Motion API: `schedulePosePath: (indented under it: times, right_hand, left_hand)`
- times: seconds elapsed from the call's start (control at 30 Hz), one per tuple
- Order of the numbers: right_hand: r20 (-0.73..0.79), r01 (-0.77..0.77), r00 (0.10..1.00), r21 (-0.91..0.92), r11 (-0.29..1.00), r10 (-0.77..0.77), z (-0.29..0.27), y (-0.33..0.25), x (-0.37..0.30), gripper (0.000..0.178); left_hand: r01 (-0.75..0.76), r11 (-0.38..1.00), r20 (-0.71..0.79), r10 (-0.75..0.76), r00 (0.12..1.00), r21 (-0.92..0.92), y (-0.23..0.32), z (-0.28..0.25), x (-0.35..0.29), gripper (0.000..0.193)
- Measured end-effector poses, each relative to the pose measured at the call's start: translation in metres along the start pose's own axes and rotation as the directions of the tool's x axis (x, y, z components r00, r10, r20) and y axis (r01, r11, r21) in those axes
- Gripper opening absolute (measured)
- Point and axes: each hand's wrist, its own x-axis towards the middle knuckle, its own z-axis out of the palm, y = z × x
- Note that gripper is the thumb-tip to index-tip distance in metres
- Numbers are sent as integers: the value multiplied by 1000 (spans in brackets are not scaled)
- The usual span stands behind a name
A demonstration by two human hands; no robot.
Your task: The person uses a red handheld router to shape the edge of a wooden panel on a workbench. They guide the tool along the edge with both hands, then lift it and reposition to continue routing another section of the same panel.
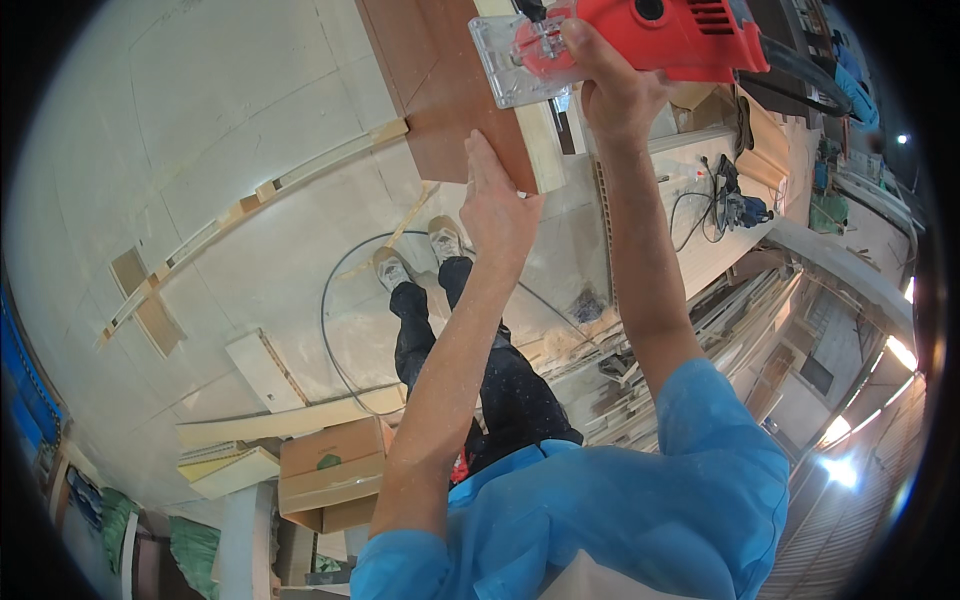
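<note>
Clock positions read about the centre of the view.

Right hand (620,100), 1 o'clock: clamped on a red power tool (660,40). Thumb lies on the tool's body; the other fingers are mostly hidden behind it, so their exact placement cannot be told. The tool's clear base plate (505,70), on its 9 o'clock side, overlaps the board's pale edge in view; cannot tell whether the two touch. A black cord (800,85) leaves the tool's body toward 4 o'clock.

Left hand (500,215), 12 o'clock, near centre: fingers extended and close together, resting on the face of a reddish-brown board (440,110) near its lower end. Thumb stands apart from the fingers, beside the board's corner; its contact is unclear.

Board: 12 o'clock, running out past the top rim, pale edge on its 3 o'clock side.

Surroundings: two shoes (392,272) on the floor, about 10 o'clock; a long pale strip (215,228) between 9 and 11; an open cardboard box (330,460) between 7 and 8; a blue power tool (748,210) with dark cable between 2 and 3.
</note>
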Motion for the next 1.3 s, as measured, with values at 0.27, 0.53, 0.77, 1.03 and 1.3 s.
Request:
schedulePosePath:
  times: [0.27, 0.53, 0.77, 1.03, 1.3]
  right_hand:
    - [18, 29, 999, 51, 998, -29, -1, 2, 3, 34]
    - [47, 65, 997, -13, 998, -64, -1, 1, 4, 33]
    - [24, 16, 1000, -24, 1000, -16, 0, -1, 0, 35]
    - [30, -3, 1000, -56, 998, 5, 0, -2, -1, 32]
    - [29, 5, 1000, -57, 998, -3, 1, -2, -2, 32]
  left_hand:
    - [6, 1000, 31, -6, 1000, 11, 1, -2, 0, 111]
    - [1, 1000, 21, -1, 1000, -2, 2, -2, 0, 111]
    - [41, 999, 46, -40, 998, -27, 2, -2, 0, 112]
    - [16, 1000, 19, -16, 1000, 8, 1, -1, 0, 111]
    - [14, 1000, 12, -14, 1000, 11, 1, 0, -1, 113]
